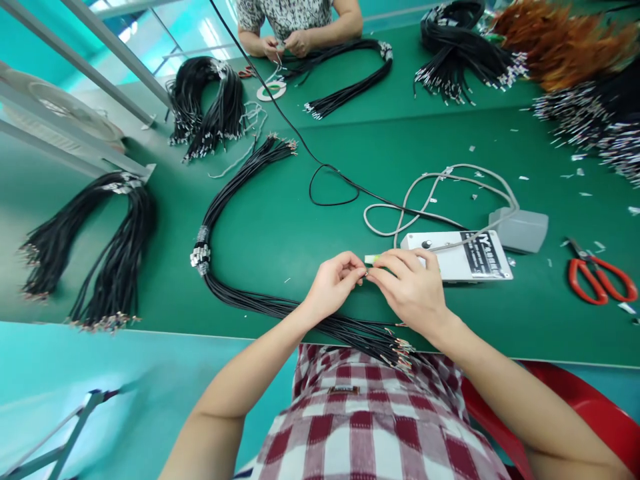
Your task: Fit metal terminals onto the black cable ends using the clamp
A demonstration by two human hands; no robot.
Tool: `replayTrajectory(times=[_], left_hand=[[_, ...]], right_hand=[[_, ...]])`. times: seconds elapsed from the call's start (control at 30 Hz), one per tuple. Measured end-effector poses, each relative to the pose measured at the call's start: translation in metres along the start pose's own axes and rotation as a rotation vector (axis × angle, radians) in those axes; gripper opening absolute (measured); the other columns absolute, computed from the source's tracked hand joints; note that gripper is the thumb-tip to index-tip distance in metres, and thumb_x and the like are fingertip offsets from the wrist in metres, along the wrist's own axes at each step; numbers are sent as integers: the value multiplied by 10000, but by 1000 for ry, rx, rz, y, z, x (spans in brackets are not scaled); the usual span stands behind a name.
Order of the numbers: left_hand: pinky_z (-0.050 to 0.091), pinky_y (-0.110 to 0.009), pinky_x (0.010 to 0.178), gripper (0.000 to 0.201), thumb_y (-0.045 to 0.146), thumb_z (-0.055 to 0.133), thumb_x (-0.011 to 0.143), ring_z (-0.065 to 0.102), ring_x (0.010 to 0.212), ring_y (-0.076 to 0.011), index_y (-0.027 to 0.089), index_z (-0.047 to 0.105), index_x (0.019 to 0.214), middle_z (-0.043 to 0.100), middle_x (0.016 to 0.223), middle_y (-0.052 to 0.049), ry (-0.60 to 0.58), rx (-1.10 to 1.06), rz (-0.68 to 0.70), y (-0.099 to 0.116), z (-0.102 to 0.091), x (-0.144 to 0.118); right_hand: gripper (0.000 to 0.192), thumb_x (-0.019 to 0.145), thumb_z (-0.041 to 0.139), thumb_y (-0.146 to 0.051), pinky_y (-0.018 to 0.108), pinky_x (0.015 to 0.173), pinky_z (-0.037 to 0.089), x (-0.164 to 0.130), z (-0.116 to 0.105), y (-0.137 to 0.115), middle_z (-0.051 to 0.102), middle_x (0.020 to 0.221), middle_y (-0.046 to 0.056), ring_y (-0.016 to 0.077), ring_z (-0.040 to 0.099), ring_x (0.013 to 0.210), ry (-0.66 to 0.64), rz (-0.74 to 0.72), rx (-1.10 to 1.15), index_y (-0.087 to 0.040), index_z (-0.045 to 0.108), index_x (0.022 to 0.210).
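Observation:
My left hand [334,283] and my right hand [413,288] meet fingertip to fingertip over the green table [280,220], pinching a small wire end between them; the piece is too small to make out. A bundle of black cables [235,193] bound with a band curves from the table's middle round to its front edge, and its stripped ends lie under my wrists. Just beyond my right hand lies a white box device [463,257] with a black label.
A grey pedal [520,229] with a grey cord sits behind the box. Red scissors [600,277] lie at the right. More black cable bundles [90,247] lie left and far. Another person's hands [285,45] work across the table. Orange wires [560,40] pile far right.

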State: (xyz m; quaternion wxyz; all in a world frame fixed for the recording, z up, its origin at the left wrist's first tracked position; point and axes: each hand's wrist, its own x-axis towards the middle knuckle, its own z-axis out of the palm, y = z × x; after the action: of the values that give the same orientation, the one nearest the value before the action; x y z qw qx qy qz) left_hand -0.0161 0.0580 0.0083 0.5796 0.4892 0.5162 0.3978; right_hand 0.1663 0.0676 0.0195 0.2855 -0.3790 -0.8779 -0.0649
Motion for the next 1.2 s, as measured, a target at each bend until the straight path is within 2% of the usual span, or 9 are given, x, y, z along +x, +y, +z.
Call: replayTrajectory(times=[0.1,0.17,0.23,0.33,0.43,0.7,0.9,1.07,1.2], left_hand=[[355,-189,499,213,341,692,816,494,530,-76,153,597,781,587,623,10,62,40,10,-7,-7,6],[344,-186,480,209,332,693,804,479,501,-71,156,586,774,585,603,12,83,17,-14,-11,-11,12],[334,-183,465,210,330,698,792,472,486,-70,157,580,771,585,591,12,83,-11,-35,-14,-12,16],[328,-179,455,204,317,705,781,468,477,-66,156,581,769,587,586,12,80,-17,-46,-15,-10,20],[321,-177,448,192,305,700,781,459,465,-59,156,579,766,584,582,17,83,-17,-49,-17,-9,22],[350,-175,478,131,259,654,803,495,495,-64,158,581,762,585,583,24,102,34,-25,-30,-7,32],[371,-180,501,122,255,650,812,519,501,-72,166,585,761,587,583,29,109,87,-23,-35,-4,38],[381,-187,506,124,252,663,807,527,500,-80,170,587,753,595,580,26,108,115,-33,-33,-3,39],[394,-188,518,109,240,643,819,537,509,-82,167,588,760,601,589,23,114,133,-26,-33,-4,38]], right_hand=[[106,963,623,-240,403,912,307,4,-3,15,775,998,-5,194,626,1020,-61,2,-63,-218,691,885],[66,947,643,-244,422,926,289,7,-4,25,762,1102,27,222,603,1090,-145,11,-108,-203,694,956],[124,925,667,-245,444,946,271,11,-3,32,753,1130,60,249,579,1145,-253,-6,-138,-181,683,1029],[95,918,664,-240,462,957,255,18,2,35,761,974,61,252,589,1079,-396,-20,-169,-179,676,990],[56,923,639,-232,446,949,261,22,7,36,728,860,39,233,584,991,-450,-32,-186,-205,655,877],[242,941,512,-96,396,987,304,24,13,41,673,776,16,184,571,895,-430,-134,-178,-210,598,745],[234,935,520,-126,431,1003,315,22,17,41,666,754,8,196,573,916,-395,-123,-179,-236,601,745],[74,932,607,-256,506,1040,279,19,2,39,732,932,50,247,579,1036,-379,-73,-173,-220,669,912],[188,947,609,-262,505,1063,293,-14,-24,46,733,1176,59,264,611,1131,-188,83,-54,-220,653,1125]])
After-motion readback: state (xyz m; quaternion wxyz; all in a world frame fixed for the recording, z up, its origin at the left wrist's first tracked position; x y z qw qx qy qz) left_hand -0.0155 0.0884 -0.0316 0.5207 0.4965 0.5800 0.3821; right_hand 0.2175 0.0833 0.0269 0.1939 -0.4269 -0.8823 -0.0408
